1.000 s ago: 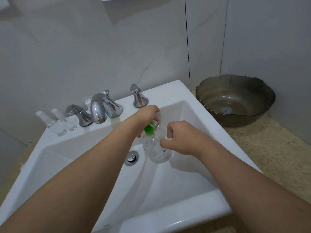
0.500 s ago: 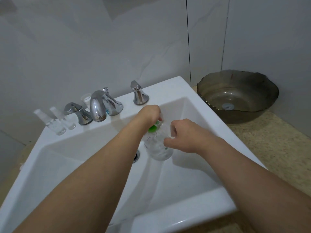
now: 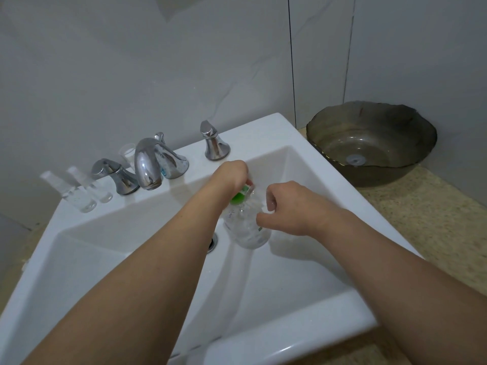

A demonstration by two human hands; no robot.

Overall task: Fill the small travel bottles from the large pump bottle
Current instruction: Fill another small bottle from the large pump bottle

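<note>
While both hands barely shift, left hand [image 3: 232,175] fingers stay curled over the pump bottle [image 3: 246,225] top (green collar below them) and right hand [image 3: 287,206] grips its side; no filling yet.

White sink [image 3: 266,133], chrome faucet [image 3: 147,164], clear bottle [image 3: 247,227] green-labelled, smoky brown bowl [image 3: 374,119], speckled beige counter [image 3: 421,219]

Bowl [image 3: 374,143] right of sink [image 3: 263,133]

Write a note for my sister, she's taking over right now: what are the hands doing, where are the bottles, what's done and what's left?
Left hand grips the top of the large pump bottle, held over the sink basin.
Right hand pinches something small beside it, likely a travel bottle; I can't tell.
Two small clear bottles stand on the sink ledge, left of the tap.
Their fill level is unclear, so check them, then keep filling.
</note>
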